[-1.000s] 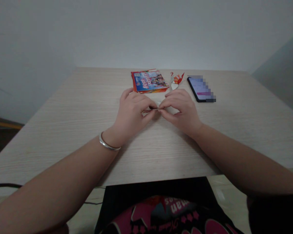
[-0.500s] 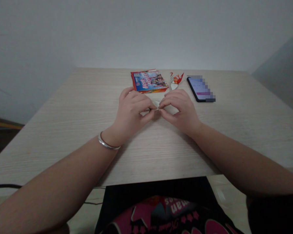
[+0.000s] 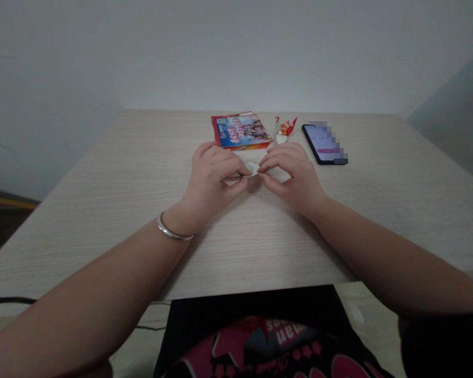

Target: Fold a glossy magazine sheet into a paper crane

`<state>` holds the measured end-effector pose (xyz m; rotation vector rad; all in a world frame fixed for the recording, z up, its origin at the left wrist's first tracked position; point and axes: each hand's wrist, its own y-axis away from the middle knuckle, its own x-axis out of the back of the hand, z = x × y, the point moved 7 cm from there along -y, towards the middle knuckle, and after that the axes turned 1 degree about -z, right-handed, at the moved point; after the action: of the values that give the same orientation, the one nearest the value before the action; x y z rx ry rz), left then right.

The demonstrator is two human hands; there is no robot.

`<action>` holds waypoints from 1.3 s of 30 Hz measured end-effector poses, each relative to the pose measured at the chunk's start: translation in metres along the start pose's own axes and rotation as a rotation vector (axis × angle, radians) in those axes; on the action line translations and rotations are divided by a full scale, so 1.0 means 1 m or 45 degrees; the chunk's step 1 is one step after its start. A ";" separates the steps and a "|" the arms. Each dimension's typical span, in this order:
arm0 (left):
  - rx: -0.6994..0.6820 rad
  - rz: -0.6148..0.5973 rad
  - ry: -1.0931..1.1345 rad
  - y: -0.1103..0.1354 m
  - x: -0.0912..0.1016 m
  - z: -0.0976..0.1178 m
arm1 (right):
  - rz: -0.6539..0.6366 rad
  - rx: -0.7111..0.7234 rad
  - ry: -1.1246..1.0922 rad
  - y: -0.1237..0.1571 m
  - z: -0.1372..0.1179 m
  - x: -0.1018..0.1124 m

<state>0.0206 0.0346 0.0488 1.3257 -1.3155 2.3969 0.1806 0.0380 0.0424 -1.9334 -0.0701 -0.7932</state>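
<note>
A small folded piece of white paper [image 3: 252, 168] sits between my two hands, just above the wooden table [image 3: 142, 173]. My left hand [image 3: 213, 178] pinches its left end between thumb and fingers; a silver bangle [image 3: 171, 232] circles that wrist. My right hand [image 3: 294, 173] pinches the right end, fingers curled. Most of the paper is hidden by my fingers.
Behind my hands lies a stack of colourful printed sheets [image 3: 239, 131]. A folded red and white paper figure [image 3: 284, 128] stands to its right. A black phone [image 3: 324, 143] with a lit screen lies further right. A black cable [image 3: 8, 300] runs off the near left edge.
Both hands have shifted slightly away from me, and the white paper shows a little more between the fingertips.
</note>
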 end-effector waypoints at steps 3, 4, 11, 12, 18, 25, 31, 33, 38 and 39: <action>0.004 -0.033 -0.030 0.000 -0.001 0.000 | 0.019 0.044 -0.003 0.000 -0.003 0.001; -0.007 -0.043 -0.035 0.000 -0.001 0.001 | 0.025 0.070 -0.008 0.000 -0.004 0.001; -0.064 -0.017 -0.043 0.002 0.001 0.005 | -0.042 -0.014 0.050 0.002 -0.004 -0.004; -0.067 -0.011 -0.042 0.002 0.001 0.004 | -0.048 -0.032 0.054 0.002 -0.003 -0.004; -0.088 -0.005 -0.052 0.002 0.000 0.004 | -0.068 -0.040 0.054 0.001 -0.003 -0.003; -0.085 -0.011 -0.057 0.001 0.001 0.004 | -0.030 0.000 0.065 0.002 -0.002 -0.002; -0.054 -0.066 -0.052 0.000 0.001 0.002 | -0.025 -0.012 0.087 0.003 0.000 -0.002; -0.041 -0.072 -0.057 0.000 0.001 0.001 | -0.049 -0.044 0.085 0.004 0.002 -0.003; -0.025 -0.046 -0.056 0.000 0.001 -0.004 | -0.005 -0.063 0.020 0.004 0.004 0.002; -0.015 -0.030 -0.051 0.000 0.001 -0.005 | 0.033 -0.107 0.008 0.004 0.008 0.005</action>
<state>0.0165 0.0379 0.0485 1.3851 -1.3140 2.3556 0.1902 0.0406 0.0400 -2.0068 -0.0077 -0.7964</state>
